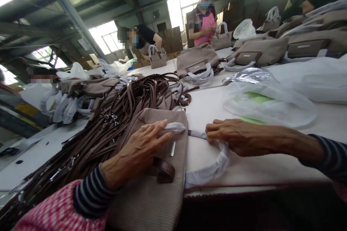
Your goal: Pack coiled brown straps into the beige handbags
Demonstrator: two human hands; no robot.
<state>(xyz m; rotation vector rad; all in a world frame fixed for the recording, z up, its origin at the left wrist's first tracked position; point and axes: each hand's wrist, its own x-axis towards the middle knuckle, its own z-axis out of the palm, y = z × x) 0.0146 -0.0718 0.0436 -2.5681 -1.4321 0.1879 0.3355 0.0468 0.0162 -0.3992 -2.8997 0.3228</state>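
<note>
Head view: left hand [138,149], right hand [235,137] clench wrapped handle [208,168] on white table [271,162] under factory windows [104,36].

It was a handbag workshop: taupe handbags [168,187] lined a long white tabletop [271,166], with cartons [170,39] stacked behind.

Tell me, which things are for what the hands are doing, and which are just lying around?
For the job:
left hand, right hand, ribbed taupe handbag, plastic-wrapped handle

Just lying around:
bundle of brown straps, other taupe handbags, clear plastic bags
</note>
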